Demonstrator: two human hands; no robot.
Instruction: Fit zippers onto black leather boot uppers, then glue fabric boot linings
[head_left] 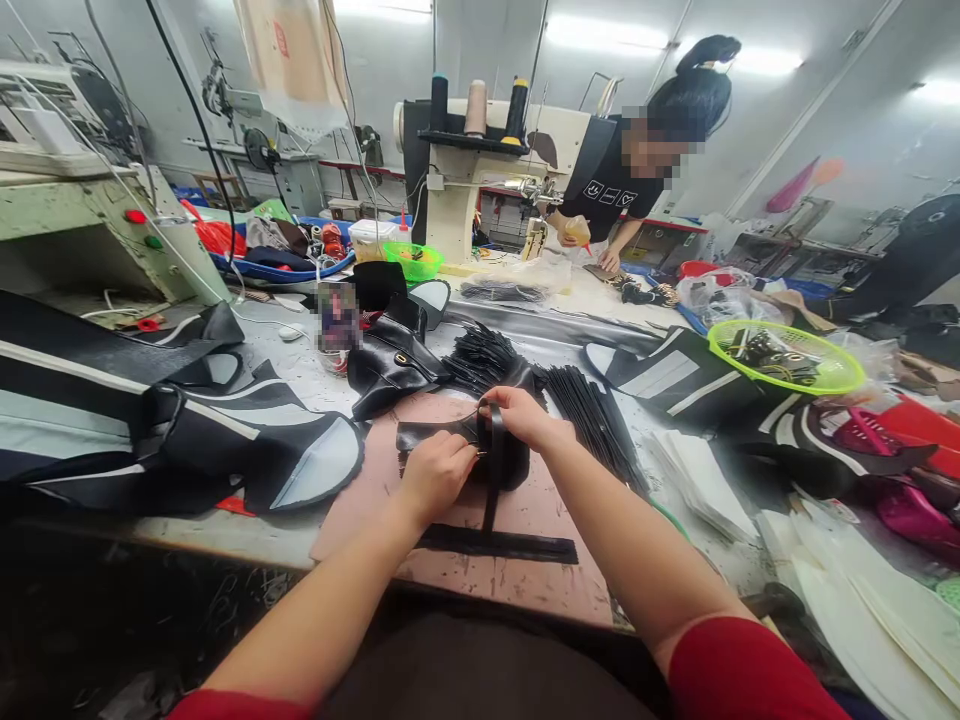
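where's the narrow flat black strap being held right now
In the head view, just right of centre, the narrow black strap runs from the right hand toward the flat black strip on the pink board.

The one view in here looks from the person's head, forward and down. It sits close above the left hand and right hand, reaching across the table to a far sewing machine.

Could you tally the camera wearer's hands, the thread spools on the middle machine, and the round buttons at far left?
Hands: 2 (left hand, right hand)
Spools: 3 (teal-topped spool, beige spool, yellow-topped spool)
Buttons: 2 (red button, green button)
Total: 7
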